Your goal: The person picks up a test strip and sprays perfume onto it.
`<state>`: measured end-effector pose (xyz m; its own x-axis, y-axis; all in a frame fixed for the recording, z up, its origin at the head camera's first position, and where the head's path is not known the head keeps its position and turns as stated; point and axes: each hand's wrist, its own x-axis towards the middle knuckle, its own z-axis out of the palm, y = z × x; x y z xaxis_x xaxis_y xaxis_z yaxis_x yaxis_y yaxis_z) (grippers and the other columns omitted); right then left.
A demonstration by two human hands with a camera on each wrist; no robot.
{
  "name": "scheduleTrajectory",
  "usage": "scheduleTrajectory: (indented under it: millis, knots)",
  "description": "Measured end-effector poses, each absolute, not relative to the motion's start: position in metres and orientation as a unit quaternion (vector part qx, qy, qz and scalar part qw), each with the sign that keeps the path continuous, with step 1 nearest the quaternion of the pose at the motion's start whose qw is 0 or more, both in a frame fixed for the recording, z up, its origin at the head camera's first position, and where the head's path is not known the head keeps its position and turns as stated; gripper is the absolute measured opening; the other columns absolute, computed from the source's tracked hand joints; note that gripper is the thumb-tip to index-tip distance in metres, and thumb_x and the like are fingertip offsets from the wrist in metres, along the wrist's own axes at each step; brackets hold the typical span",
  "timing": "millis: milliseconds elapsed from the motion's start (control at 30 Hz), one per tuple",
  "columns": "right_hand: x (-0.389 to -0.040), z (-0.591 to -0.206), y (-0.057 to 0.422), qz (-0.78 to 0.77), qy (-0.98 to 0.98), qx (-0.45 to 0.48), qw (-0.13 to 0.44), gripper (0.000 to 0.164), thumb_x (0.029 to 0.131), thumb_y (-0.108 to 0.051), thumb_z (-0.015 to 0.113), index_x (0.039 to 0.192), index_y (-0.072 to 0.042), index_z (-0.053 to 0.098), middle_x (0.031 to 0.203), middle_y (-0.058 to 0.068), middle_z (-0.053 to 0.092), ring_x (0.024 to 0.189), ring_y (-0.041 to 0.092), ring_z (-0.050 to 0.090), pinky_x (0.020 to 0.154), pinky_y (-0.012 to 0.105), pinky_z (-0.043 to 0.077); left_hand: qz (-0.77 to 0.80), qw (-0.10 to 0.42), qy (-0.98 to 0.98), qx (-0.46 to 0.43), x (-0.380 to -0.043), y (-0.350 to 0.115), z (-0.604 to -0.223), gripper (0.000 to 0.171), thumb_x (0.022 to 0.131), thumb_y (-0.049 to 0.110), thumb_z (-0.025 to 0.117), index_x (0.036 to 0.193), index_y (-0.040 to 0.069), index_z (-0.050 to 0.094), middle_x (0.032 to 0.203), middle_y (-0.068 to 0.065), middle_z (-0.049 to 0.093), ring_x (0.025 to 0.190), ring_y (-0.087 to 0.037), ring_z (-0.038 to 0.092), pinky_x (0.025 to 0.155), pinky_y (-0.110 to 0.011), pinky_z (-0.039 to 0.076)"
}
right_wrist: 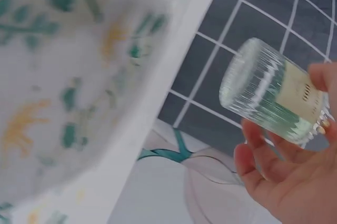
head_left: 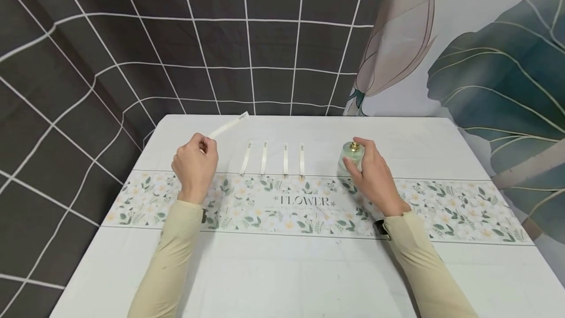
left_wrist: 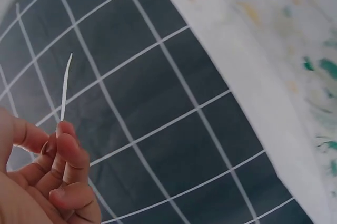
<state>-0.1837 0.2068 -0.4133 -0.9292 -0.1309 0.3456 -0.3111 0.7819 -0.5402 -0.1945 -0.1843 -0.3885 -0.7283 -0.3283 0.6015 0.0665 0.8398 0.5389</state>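
In the head view my left hand pinches one end of a white perfume test strip, whose printed far end points up and to the right. Edge-on in the left wrist view, the strip looks thin and slightly bent. My right hand grips a clear glass perfume bottle with pale green liquid and a gold spray neck. A finger lies at the top of the sprayer, and the thumb is against the bottle's side. The right wrist view shows the bottle's cream label and its glass base.
Between the hands, several more test strips lie in a row on the white tablecloth. A floral band reading FLOWER crosses the table. Behind stands a dark curtain with white grid lines, beside a leaf-patterned backdrop.
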Motion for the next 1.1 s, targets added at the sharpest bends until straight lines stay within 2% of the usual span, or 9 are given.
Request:
scheduleTrajectory:
  millis: [167, 300, 400, 533, 667, 800, 933, 1033, 1100]
  knots:
    - [-0.177, -0.401, 0.201, 0.346, -0.911, 0.13, 0.184, 0.055, 0.108, -0.021, 0.05, 0.153, -0.007, 0.022, 0.134, 0.033, 0.046, 0.077, 0.04, 0.058, 0.07, 0.053, 0.046, -0.273, 0.391, -0.877, 0.057, -0.186, -0.179, -0.375, 0.027, 0.096, 0.018, 0.055, 0.076, 0.005, 0.067, 0.064, -0.01, 0.068, 0.05, -0.034, 0.056, 0.047, -0.045, 0.038]
    - [-0.174, -0.391, 0.195, 0.398, -0.883, 0.146, 0.203, 0.054, 0.109, -0.018, 0.043, 0.155, -0.011, 0.016, 0.133, 0.032, 0.042, 0.095, 0.041, 0.058, 0.083, 0.054, 0.047, -0.277, 0.414, -0.866, 0.043, -0.177, -0.175, -0.365, 0.026, 0.095, 0.016, 0.055, 0.076, 0.004, 0.068, 0.062, -0.011, 0.067, 0.049, -0.033, 0.055, 0.046, -0.043, 0.037]
    - [-0.172, -0.382, 0.189, 0.436, -0.857, 0.154, 0.227, 0.052, 0.11, -0.015, 0.039, 0.156, -0.009, 0.015, 0.13, 0.03, 0.042, 0.1, 0.033, 0.055, 0.087, 0.043, 0.046, -0.284, 0.427, -0.858, 0.035, -0.171, -0.171, -0.357, 0.025, 0.095, 0.015, 0.054, 0.076, 0.004, 0.067, 0.061, -0.011, 0.065, 0.049, -0.033, 0.056, 0.047, -0.043, 0.036]
    - [-0.168, -0.365, 0.179, 0.493, -0.818, 0.145, 0.258, 0.051, 0.11, -0.016, 0.037, 0.157, -0.01, 0.017, 0.114, 0.02, 0.051, 0.082, 0.017, 0.056, 0.075, 0.024, 0.047, -0.296, 0.442, -0.846, 0.022, -0.163, -0.165, -0.349, 0.025, 0.095, 0.013, 0.054, 0.076, 0.004, 0.067, 0.06, -0.011, 0.065, 0.049, -0.031, 0.057, 0.047, -0.044, 0.037]
    - [-0.165, -0.348, 0.167, 0.532, -0.783, 0.124, 0.297, 0.051, 0.11, -0.019, 0.037, 0.158, -0.014, 0.02, 0.109, 0.001, 0.049, 0.078, 0.011, 0.054, 0.073, 0.022, 0.047, -0.309, 0.453, -0.836, -0.001, -0.157, -0.159, -0.342, 0.025, 0.094, 0.012, 0.054, 0.076, 0.003, 0.067, 0.058, -0.011, 0.063, 0.048, -0.028, 0.054, 0.049, -0.043, 0.036]
    - [-0.162, -0.332, 0.155, 0.54, -0.761, 0.112, 0.341, 0.052, 0.11, -0.03, 0.04, 0.157, -0.015, 0.024, 0.106, -0.005, 0.045, 0.091, 0.015, 0.046, 0.091, 0.028, 0.038, -0.311, 0.459, -0.832, -0.021, -0.152, -0.155, -0.337, 0.024, 0.094, 0.011, 0.055, 0.076, 0.003, 0.067, 0.058, -0.012, 0.062, 0.048, -0.027, 0.051, 0.052, -0.041, 0.035]
    - [-0.161, -0.323, 0.146, 0.517, -0.76, 0.122, 0.374, 0.068, 0.104, -0.054, 0.044, 0.153, -0.009, 0.031, 0.13, 0.007, 0.051, 0.122, 0.017, 0.047, 0.116, 0.031, 0.027, -0.313, 0.467, -0.826, -0.034, -0.147, -0.152, -0.333, 0.023, 0.094, 0.01, 0.055, 0.075, 0.002, 0.066, 0.057, -0.012, 0.061, 0.05, -0.028, 0.05, 0.054, -0.04, 0.034]
    - [-0.162, -0.324, 0.14, 0.489, -0.77, 0.136, 0.386, 0.076, 0.101, -0.061, 0.044, 0.151, -0.005, 0.033, 0.15, 0.016, 0.043, 0.142, 0.021, 0.039, 0.123, 0.036, 0.022, -0.321, 0.477, -0.817, -0.041, -0.144, -0.149, -0.331, 0.024, 0.094, 0.009, 0.055, 0.073, 0.001, 0.065, 0.055, -0.011, 0.06, 0.049, -0.027, 0.048, 0.055, -0.039, 0.033]
    - [-0.161, -0.325, 0.137, 0.478, -0.776, 0.141, 0.386, 0.074, 0.102, -0.06, 0.045, 0.151, -0.006, 0.034, 0.149, 0.019, 0.043, 0.139, 0.025, 0.042, 0.121, 0.039, 0.027, -0.329, 0.482, -0.811, -0.047, -0.141, -0.148, -0.33, 0.025, 0.093, 0.008, 0.055, 0.071, 0.001, 0.064, 0.055, -0.011, 0.06, 0.047, -0.025, 0.048, 0.056, -0.039, 0.033]
